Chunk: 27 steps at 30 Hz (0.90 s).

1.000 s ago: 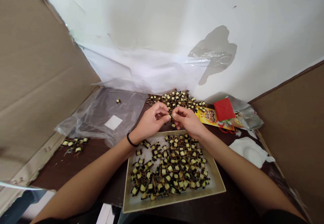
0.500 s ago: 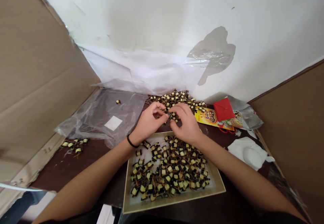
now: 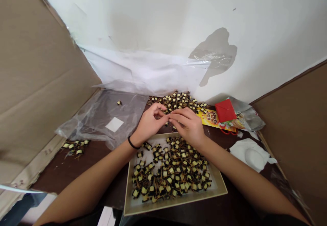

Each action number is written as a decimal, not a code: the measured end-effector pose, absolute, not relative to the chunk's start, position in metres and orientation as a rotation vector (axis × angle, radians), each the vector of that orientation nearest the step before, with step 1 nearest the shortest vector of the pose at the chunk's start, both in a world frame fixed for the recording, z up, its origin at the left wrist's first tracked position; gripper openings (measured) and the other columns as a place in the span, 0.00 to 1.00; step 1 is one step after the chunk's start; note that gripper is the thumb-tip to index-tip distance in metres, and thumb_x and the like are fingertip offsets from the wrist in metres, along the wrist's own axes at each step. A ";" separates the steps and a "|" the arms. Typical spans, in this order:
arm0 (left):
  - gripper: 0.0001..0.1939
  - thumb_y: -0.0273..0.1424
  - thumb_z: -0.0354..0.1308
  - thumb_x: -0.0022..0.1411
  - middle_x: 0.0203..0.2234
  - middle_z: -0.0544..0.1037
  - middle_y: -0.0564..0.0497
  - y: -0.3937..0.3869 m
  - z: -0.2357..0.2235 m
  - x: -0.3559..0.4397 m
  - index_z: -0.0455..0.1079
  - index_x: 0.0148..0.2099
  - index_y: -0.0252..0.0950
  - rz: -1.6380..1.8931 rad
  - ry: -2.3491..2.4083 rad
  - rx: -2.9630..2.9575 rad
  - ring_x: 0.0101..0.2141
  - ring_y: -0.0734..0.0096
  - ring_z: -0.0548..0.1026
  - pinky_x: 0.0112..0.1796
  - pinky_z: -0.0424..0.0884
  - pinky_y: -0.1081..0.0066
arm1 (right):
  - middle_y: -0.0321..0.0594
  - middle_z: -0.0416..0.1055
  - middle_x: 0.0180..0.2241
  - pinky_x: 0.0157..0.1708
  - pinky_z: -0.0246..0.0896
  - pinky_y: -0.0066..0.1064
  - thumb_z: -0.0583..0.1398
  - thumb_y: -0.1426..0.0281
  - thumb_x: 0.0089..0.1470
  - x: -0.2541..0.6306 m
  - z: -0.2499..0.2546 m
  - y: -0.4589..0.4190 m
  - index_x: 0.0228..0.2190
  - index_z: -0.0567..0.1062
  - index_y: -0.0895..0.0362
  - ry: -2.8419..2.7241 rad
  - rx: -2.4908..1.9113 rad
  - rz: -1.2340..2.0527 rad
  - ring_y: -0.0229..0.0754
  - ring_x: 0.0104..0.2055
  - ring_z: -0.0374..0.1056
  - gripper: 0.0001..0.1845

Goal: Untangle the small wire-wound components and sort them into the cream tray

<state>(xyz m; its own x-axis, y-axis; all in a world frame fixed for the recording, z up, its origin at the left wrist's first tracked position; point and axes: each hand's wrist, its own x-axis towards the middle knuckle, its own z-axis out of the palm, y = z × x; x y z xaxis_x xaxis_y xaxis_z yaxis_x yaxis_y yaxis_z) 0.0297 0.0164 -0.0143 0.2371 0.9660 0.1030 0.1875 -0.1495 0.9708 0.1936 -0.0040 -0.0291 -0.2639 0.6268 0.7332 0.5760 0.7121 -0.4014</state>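
My left hand [image 3: 152, 119] and my right hand [image 3: 188, 125] meet fingertip to fingertip above the far edge of a shallow box [image 3: 176, 204]. Both are closed in a pinch, and whatever lies between the fingertips is too small to make out. Inside the box are many small black parts with pale yellow wraps and thin copper-coloured leads [image 3: 176, 171]. Just beyond my fingers, a heap of similar parts [image 3: 178, 98] lies against the wall, partly hidden by my hands.
Left of the hands, a clear plastic sheet [image 3: 97, 113] carries one loose part [image 3: 119, 102] and a white paper square [image 3: 114, 124]. A small cluster of parts [image 3: 75, 147] lies nearer. On the right are a yellow snack packet [image 3: 208, 117], a red envelope [image 3: 226, 110] and crumpled white tissue [image 3: 251, 154].
My right hand's fingers have closed and shifted slightly left to meet my left fingertips. My left hand has barely moved, and the box stays where it was.
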 end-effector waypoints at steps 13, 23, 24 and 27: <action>0.12 0.30 0.61 0.52 0.18 0.70 0.59 0.017 -0.013 0.029 0.62 0.37 0.37 1.102 1.076 1.481 0.20 0.77 0.69 0.24 0.65 0.77 | 0.41 0.73 0.31 0.38 0.64 0.33 0.56 0.72 0.58 0.188 -0.025 -0.007 0.29 0.76 0.54 -1.776 -1.005 0.305 0.41 0.35 0.69 0.09; 0.12 0.30 0.59 0.53 0.20 0.70 0.59 0.015 -0.012 0.031 0.62 0.39 0.36 1.108 1.048 1.366 0.21 0.79 0.70 0.26 0.67 0.77 | 0.37 0.69 0.26 0.31 0.59 0.29 0.57 0.72 0.56 0.192 -0.024 0.002 0.25 0.70 0.56 -1.736 -0.928 0.526 0.37 0.30 0.64 0.09; 0.12 0.30 0.59 0.53 0.20 0.70 0.59 0.015 -0.012 0.031 0.62 0.40 0.36 1.110 1.044 1.351 0.21 0.79 0.70 0.26 0.67 0.78 | 0.36 0.68 0.26 0.30 0.58 0.29 0.57 0.72 0.56 0.192 -0.024 0.002 0.25 0.70 0.56 -1.732 -0.922 0.545 0.37 0.29 0.64 0.08; 0.12 0.29 0.59 0.53 0.21 0.70 0.60 0.015 -0.012 0.031 0.62 0.40 0.36 1.106 1.013 1.324 0.21 0.80 0.70 0.27 0.67 0.77 | 0.35 0.67 0.26 0.29 0.57 0.28 0.57 0.71 0.56 0.193 -0.025 0.003 0.25 0.69 0.56 -1.718 -0.914 0.590 0.36 0.28 0.62 0.08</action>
